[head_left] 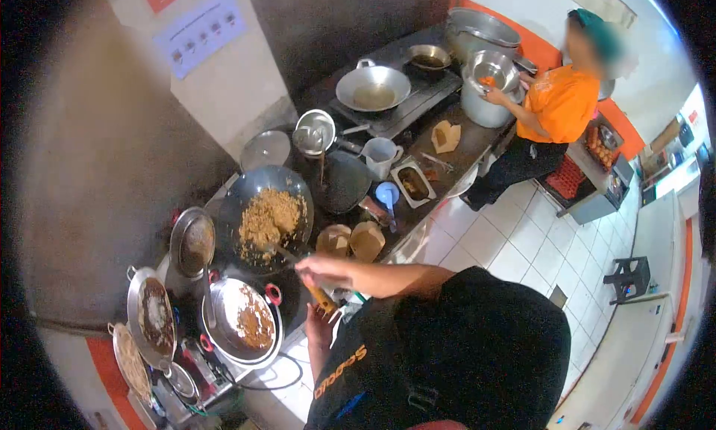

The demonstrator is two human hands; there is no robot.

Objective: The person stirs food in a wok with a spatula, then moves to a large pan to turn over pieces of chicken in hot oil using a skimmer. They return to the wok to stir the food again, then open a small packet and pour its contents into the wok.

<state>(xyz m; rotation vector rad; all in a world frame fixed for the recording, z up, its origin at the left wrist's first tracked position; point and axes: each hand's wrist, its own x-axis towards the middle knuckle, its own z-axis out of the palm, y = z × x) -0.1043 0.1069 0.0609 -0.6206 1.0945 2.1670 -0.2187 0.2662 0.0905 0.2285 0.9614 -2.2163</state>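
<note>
A dark wok (261, 178) holds a heap of fried rice (272, 215). The metal end of a spatula (286, 254) reaches into the rice at its near edge. My right hand (327, 271), slightly blurred, is wrapped round the spatula's shaft. Below it, my left hand (318, 329) is closed at the yellow-brown handle end (322, 299), partly hidden by my dark shirt. Beside the wok, close to my right hand, are two brown paper food boxes (367, 241). A wide pan (240, 329) of white and brown food stands left of my left hand.
More pans (151, 314) line the left counter, along with a strainer (192, 241). Past the wok are a dark pan lid (341, 181), a measuring jug (381, 157), a blue scoop (388, 195) and a sauce tray (413, 184). A person in orange (558, 105) holds a metal bowl (492, 70) over a large pot.
</note>
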